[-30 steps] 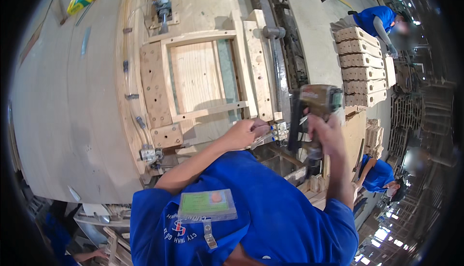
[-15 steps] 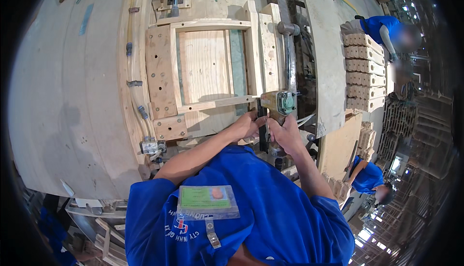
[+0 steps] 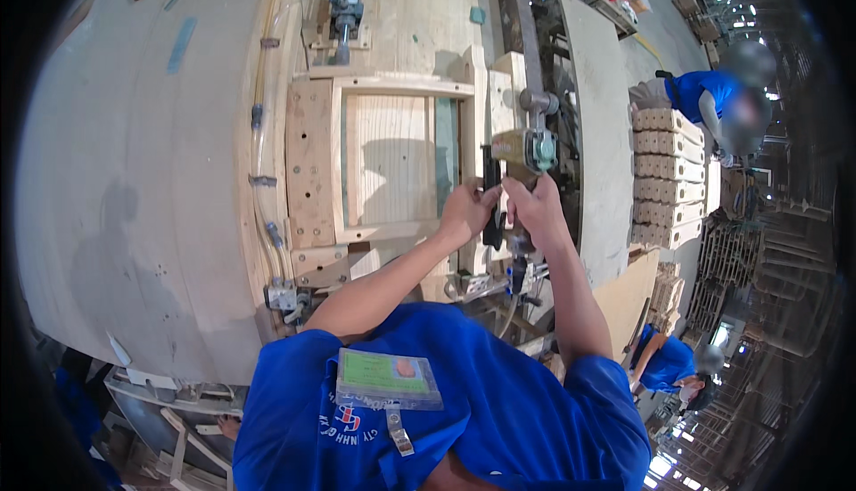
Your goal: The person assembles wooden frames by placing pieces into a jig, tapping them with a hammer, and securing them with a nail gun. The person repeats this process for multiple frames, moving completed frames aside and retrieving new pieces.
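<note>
A pneumatic nail gun [image 3: 519,150] with a black magazine [image 3: 491,170] is held over the right side of a rectangular wooden frame [image 3: 406,87]. My right hand [image 3: 537,210] is wrapped round its handle. Beside it, my left hand [image 3: 468,213] is closed with its fingertips at the magazine; its grip there is partly hidden. The frame lies against a drilled wooden block [image 3: 312,165] on its left, and an upright wooden piece [image 3: 475,90] runs along its right. The gun's nose touches or nearly touches that right side; I cannot tell which.
An air cylinder [image 3: 347,23] points toward the frame's far side. Clear air hoses [image 3: 265,134] run along the left, down to a valve block [image 3: 282,295]. A metal bar clamp [image 3: 539,103] stands right of the frame. Stacked wooden parts [image 3: 669,179] and two co-workers in blue are farther right.
Both hands and the nail gun have moved away from me, from the frame's near right corner to partway along its right side. The whole view has shifted as well.
</note>
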The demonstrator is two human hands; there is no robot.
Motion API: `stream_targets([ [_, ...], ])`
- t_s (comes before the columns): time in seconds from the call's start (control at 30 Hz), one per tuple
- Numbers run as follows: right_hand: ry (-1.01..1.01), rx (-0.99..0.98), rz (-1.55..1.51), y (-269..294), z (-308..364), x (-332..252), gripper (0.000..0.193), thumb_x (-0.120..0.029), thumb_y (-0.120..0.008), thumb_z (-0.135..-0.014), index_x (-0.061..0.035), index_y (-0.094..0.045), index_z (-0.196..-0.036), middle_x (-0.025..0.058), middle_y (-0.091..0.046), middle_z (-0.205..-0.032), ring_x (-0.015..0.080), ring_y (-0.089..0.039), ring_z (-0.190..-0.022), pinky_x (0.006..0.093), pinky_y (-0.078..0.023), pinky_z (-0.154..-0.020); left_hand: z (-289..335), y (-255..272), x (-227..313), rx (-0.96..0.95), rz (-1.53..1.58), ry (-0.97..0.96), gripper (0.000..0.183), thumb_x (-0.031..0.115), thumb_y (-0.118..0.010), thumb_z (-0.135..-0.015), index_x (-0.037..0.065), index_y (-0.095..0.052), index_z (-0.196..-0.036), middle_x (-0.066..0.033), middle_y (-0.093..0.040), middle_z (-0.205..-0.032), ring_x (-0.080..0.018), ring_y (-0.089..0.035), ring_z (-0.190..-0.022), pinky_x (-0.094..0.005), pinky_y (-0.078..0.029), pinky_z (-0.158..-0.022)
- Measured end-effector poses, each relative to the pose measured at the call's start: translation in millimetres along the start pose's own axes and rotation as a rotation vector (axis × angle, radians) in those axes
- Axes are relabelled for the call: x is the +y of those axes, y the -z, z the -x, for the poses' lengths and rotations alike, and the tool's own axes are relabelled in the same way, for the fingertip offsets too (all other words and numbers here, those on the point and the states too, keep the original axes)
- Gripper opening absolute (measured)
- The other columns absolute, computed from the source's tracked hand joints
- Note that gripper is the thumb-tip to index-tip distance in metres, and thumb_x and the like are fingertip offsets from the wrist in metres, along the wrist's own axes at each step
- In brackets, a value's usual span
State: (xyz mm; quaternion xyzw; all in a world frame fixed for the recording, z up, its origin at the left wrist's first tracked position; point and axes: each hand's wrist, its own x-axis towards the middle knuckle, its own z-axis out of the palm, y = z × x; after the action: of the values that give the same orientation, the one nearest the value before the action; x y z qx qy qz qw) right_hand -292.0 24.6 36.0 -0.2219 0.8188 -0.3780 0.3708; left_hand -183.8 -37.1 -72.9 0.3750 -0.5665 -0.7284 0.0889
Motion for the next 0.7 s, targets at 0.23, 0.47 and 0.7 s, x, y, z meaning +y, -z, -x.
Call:
stream_targets([
  [0.23,0.072,-0.012,-0.036,-2.1,-92.6,-44.0,0.021,-0.017,-0.069,-0.097,0.0011,-0.063,-0.105,0.0039,-0.061,-0.068,0.0129,-0.057,-0.052,0.0322,-0.048,-0.051,-76.9,18.1,36.2,0.191,0.009,-0.107,0.036,0.032,-0.071,-0.101,-0.004,-0.073,-0.106,-0.0228,-0.072,-0.079,-0.0383,-0.072,-0.072,-0.0482,-0.053,-0.068],
  [0.47,0.063,-0.027,0.038,-9.8,-109.6,-47.1,0.022,-0.018,-0.070,-0.097,0.0023,-0.063,-0.100,0.0048,-0.060,-0.065,0.0140,-0.057,-0.050,0.0326,-0.047,-0.048,-88.5,21.6,28.7,0.242,0.075,-0.125,0.031,0.028,-0.073,-0.100,-0.002,-0.074,-0.106,-0.0225,-0.073,-0.081,-0.0372,-0.072,-0.074,-0.0471,-0.054,-0.070],
  [0.7,0.014,-0.003,0.056,-16.3,-108.3,-54.9,0.023,-0.019,-0.071,-0.095,0.0026,-0.063,-0.099,0.0058,-0.060,-0.064,0.0150,-0.057,-0.050,0.0329,-0.048,-0.048,-98.1,24.2,20.6,0.167,0.066,-0.086,0.035,0.029,-0.074,-0.102,-0.003,-0.073,-0.115,-0.0180,-0.076,-0.089,-0.0270,-0.071,-0.076,-0.0418,-0.055,-0.073],
])
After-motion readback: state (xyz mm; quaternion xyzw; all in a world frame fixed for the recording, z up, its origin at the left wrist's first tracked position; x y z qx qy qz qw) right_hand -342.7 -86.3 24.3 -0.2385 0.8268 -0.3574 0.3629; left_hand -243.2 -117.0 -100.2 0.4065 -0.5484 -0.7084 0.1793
